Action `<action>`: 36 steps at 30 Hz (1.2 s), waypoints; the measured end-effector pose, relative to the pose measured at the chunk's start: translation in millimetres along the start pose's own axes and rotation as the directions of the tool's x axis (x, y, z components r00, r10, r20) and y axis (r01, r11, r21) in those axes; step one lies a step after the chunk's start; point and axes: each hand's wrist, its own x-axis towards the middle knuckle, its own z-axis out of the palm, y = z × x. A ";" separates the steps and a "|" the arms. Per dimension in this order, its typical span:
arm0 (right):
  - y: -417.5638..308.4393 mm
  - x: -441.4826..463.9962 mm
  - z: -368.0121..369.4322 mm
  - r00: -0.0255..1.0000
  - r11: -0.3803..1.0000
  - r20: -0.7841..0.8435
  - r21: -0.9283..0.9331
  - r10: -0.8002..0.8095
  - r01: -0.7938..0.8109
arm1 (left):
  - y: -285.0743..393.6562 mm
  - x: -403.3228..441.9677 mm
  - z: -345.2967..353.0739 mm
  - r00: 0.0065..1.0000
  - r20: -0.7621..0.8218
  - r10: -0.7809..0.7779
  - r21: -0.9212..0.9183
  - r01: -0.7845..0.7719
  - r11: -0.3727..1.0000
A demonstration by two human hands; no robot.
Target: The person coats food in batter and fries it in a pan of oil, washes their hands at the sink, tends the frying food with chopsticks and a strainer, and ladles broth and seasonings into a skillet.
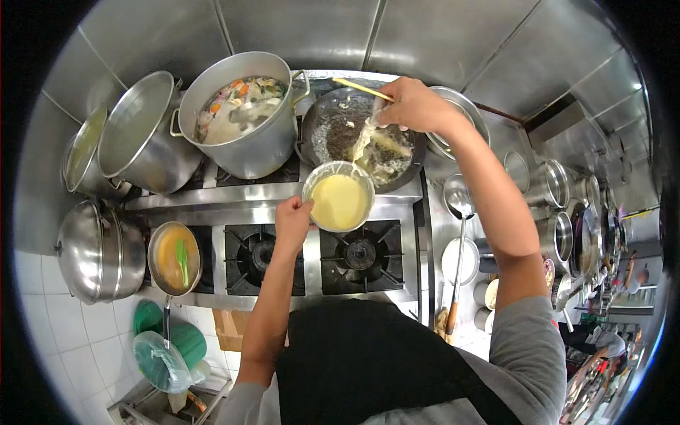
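Note:
My left hand (292,216) grips the rim of a metal bowl (338,201) of pale yellow batter, held over the stove edge in front of the wok. Above the wok (327,142), my right hand (407,105) is closed on a yellow stick (363,88), probably chopsticks. A batter-coated strip (363,142) hangs below my right fingers, between the bowl and the wok. Oil bubbles in the wok, where battered pieces (391,145) float on the right side.
A large stockpot (248,152) with broth stands left of the wok, beside more pots (138,134). A small pan (175,258) holds orange liquid and a green leaf. A long ladle (459,234) lies on the right counter. Another person (602,342) stands far right.

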 end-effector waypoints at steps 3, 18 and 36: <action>31.5 40.0 29.7 0.993 0.983 -0.057 -0.159 -0.104 0.094 | -6.1 -2.7 -5.3 1.000 -0.023 -0.014 -0.008 0.014 1.000; 107.9 94.7 193.7 0.991 0.980 -0.115 -0.180 0.062 -0.082 | -27.3 -32.8 -52.2 0.989 -0.134 -0.064 0.051 0.071 0.996; 141.5 29.7 68.6 0.996 0.865 0.089 -0.501 0.031 0.017 | -35.3 -38.7 -66.5 0.996 -0.084 -0.043 0.071 0.049 0.996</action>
